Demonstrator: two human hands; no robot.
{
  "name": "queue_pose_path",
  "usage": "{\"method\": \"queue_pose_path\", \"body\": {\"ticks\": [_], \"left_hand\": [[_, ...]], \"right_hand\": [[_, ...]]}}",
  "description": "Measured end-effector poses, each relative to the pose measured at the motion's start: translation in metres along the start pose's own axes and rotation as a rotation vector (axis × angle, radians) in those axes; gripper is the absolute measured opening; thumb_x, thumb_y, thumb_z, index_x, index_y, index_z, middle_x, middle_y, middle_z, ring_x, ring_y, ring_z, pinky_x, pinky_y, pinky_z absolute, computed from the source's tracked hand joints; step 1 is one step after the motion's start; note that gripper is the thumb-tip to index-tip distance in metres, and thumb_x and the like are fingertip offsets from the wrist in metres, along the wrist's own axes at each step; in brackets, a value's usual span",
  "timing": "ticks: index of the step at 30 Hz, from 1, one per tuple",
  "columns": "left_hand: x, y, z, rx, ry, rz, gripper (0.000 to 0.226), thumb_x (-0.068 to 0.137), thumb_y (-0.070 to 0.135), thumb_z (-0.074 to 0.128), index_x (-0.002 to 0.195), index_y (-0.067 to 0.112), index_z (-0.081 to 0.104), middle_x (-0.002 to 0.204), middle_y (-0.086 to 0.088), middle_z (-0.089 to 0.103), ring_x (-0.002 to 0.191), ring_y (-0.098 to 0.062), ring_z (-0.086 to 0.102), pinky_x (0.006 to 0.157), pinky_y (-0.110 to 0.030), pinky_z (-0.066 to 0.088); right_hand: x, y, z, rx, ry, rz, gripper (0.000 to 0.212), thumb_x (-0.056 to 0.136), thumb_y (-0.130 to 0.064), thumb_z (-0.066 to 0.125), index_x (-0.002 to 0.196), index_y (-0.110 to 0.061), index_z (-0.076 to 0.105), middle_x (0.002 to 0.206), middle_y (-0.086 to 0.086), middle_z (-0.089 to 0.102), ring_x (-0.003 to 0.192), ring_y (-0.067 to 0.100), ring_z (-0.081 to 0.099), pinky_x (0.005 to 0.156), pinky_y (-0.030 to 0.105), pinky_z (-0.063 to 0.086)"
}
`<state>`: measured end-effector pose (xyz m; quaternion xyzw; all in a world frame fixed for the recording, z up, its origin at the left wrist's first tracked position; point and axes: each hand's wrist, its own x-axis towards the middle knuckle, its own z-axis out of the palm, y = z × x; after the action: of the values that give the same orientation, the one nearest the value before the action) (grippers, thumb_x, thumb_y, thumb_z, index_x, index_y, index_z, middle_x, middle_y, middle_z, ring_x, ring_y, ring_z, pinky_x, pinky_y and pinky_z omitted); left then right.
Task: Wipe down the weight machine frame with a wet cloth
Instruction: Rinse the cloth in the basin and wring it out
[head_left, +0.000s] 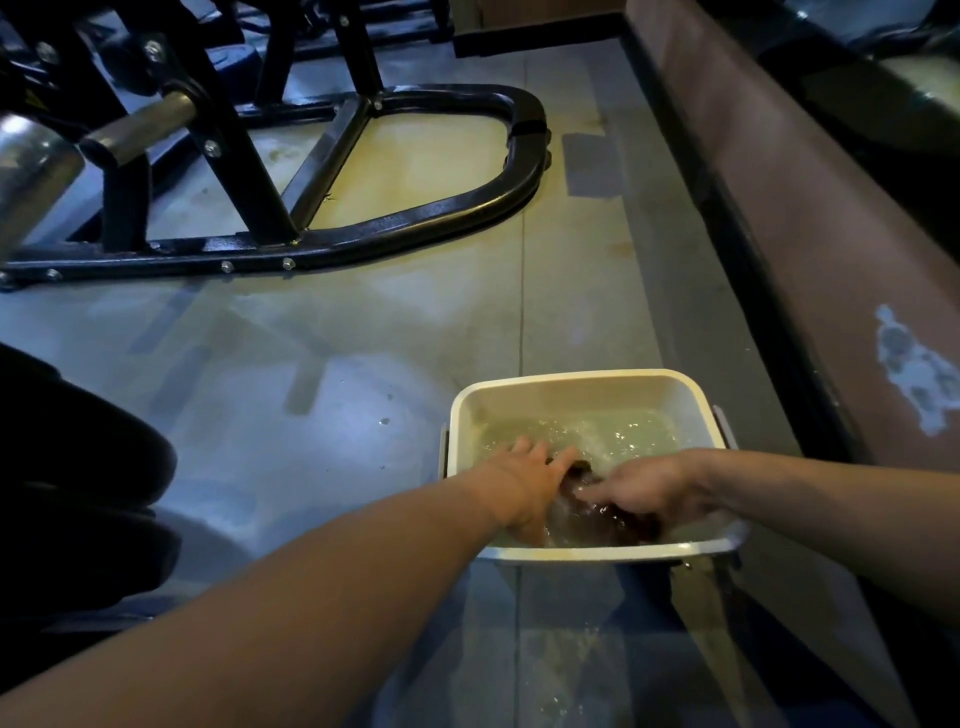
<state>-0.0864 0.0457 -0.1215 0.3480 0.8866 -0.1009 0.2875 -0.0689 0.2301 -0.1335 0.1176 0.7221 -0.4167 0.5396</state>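
Left hand (524, 483): we see it reaching into the white tub (571, 387), fingers spread and relaxed on the dark cloth (608, 519).
Right hand (649, 491): we see it over the same cloth; we cannot tell whether its fingers curl round it.
Cloth: sunk in rippled water at the tub's near side, between both hands.
Tub: on the grey floor (311, 364).
Machine frame (415, 228): black tubing, well apart beyond the tub.
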Motion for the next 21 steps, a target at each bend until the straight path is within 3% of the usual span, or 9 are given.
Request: {"method": "queue_pose_path", "body": {"ticks": [2, 4, 6, 9, 11, 13, 16, 18, 21], "left_hand": [[-0.001, -0.002, 0.0, -0.074, 0.041, 0.022, 0.097, 0.08, 0.043, 0.083, 0.155, 0.026, 0.024, 0.147, -0.009, 0.047, 0.132, -0.031, 0.046, 0.113, -0.046, 0.038], [0.0, -0.005, -0.004, -0.308, 0.026, -0.017, 0.072, 0.082, 0.034, 0.082, 0.142, 0.027, 0.042, 0.129, -0.006, 0.061, 0.113, -0.026, 0.057, 0.1, -0.041, 0.047], [0.0, -0.009, -0.01, -0.434, 0.019, -0.07, 0.044, 0.087, 0.025, 0.076, 0.126, 0.025, 0.056, 0.116, -0.005, 0.066, 0.105, -0.027, 0.062, 0.094, -0.04, 0.052], [-0.002, -0.014, -0.015, -0.445, 0.045, -0.143, 0.014, 0.092, 0.023, 0.066, 0.104, 0.022, 0.06, 0.106, -0.005, 0.065, 0.097, -0.026, 0.061, 0.084, -0.035, 0.052], [-0.003, -0.019, -0.014, -0.511, 0.037, -0.218, 0.019, 0.091, 0.02, 0.064, 0.11, 0.017, 0.064, 0.108, -0.008, 0.066, 0.099, -0.027, 0.063, 0.086, -0.036, 0.055], [-0.003, -0.023, -0.014, -0.607, 0.009, -0.286, 0.028, 0.09, 0.016, 0.062, 0.117, 0.012, 0.065, 0.11, -0.011, 0.068, 0.1, -0.028, 0.065, 0.089, -0.039, 0.059], [-0.006, -0.025, -0.021, -0.829, 0.005, -0.396, 0.028, 0.091, 0.011, 0.057, 0.118, 0.007, 0.064, 0.099, -0.013, 0.068, 0.085, -0.026, 0.069, 0.07, -0.034, 0.06], [-0.013, -0.023, -0.029, -1.054, -0.045, -0.458, 0.029, 0.09, 0.009, 0.059, 0.118, 0.006, 0.059, 0.094, -0.014, 0.066, 0.076, -0.024, 0.069, 0.063, -0.032, 0.061], [-0.02, -0.024, -0.034, -1.29, -0.158, -0.418, 0.046, 0.084, 0.011, 0.068, 0.127, 0.005, 0.054, 0.1, -0.016, 0.064, 0.084, -0.026, 0.068, 0.073, -0.039, 0.064]], "right_hand": [[-0.004, -0.004, -0.001, 0.282, -0.086, 0.015, 0.046, 0.102, -0.047, 0.056, 0.126, -0.009, 0.062, 0.104, 0.011, 0.073, 0.083, 0.02, 0.067, 0.065, 0.026, 0.053], [-0.007, -0.01, -0.002, 0.434, -0.046, 0.017, 0.046, 0.098, -0.045, 0.059, 0.125, -0.007, 0.057, 0.094, 0.014, 0.067, 0.067, 0.02, 0.064, 0.05, 0.023, 0.048], [-0.012, -0.017, -0.006, 0.388, 0.008, 0.016, 0.045, 0.1, -0.043, 0.055, 0.125, -0.005, 0.057, 0.09, 0.015, 0.068, 0.066, 0.022, 0.065, 0.051, 0.024, 0.048], [-0.019, -0.025, -0.005, 0.105, 0.122, -0.026, 0.039, 0.106, -0.039, 0.047, 0.124, -0.008, 0.061, 0.096, 0.013, 0.074, 0.079, 0.023, 0.07, 0.061, 0.027, 0.054], [-0.017, -0.027, -0.002, 0.062, 0.263, -0.119, 0.027, 0.105, -0.036, 0.051, 0.122, -0.017, 0.06, 0.111, 0.015, 0.072, 0.09, 0.025, 0.072, 0.07, 0.033, 0.061], [-0.01, -0.025, 0.002, 0.056, 0.337, -0.263, 0.03, 0.101, -0.034, 0.057, 0.13, -0.024, 0.055, 0.123, 0.012, 0.064, 0.105, 0.025, 0.068, 0.089, 0.039, 0.062], [-0.006, -0.021, 0.009, -0.377, 0.39, -0.426, 0.083, 0.088, -0.038, 0.074, 0.156, -0.031, 0.027, 0.148, 0.003, 0.039, 0.124, 0.02, 0.051, 0.102, 0.033, 0.052], [-0.006, -0.017, 0.019, -0.685, 0.54, -0.497, 0.104, 0.081, -0.045, 0.081, 0.16, -0.037, 0.013, 0.153, -0.006, 0.028, 0.131, 0.02, 0.042, 0.108, 0.038, 0.048], [-0.01, -0.015, 0.023, -0.759, 0.777, -0.544, 0.089, 0.087, -0.043, 0.079, 0.156, -0.034, 0.025, 0.147, -0.005, 0.046, 0.126, 0.02, 0.05, 0.099, 0.037, 0.052]]}}
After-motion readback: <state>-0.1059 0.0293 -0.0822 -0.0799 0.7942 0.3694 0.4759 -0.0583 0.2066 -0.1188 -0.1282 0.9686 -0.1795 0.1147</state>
